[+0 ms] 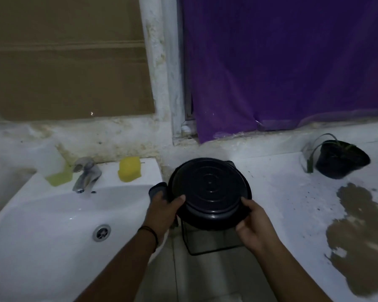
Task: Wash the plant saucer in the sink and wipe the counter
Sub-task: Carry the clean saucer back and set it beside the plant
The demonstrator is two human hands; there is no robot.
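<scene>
Between the sink point(52, 214) and the counter point(292, 192), both hands grip a black saucer point(210, 190), tilted up on edge: the left hand point(164, 212) curls round its left rim, the right hand point(255, 223) round its lower right rim; a potted plant point(340, 159) sits far right on the counter, a yellow sponge point(129, 168) behind the tap point(85, 173)

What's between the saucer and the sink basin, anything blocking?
Nothing visible. Both hands, left hand and right hand, hold the saucer in the gap between counter and sink. The basin to its left looks bare; faucet sits at the back rim.
</scene>
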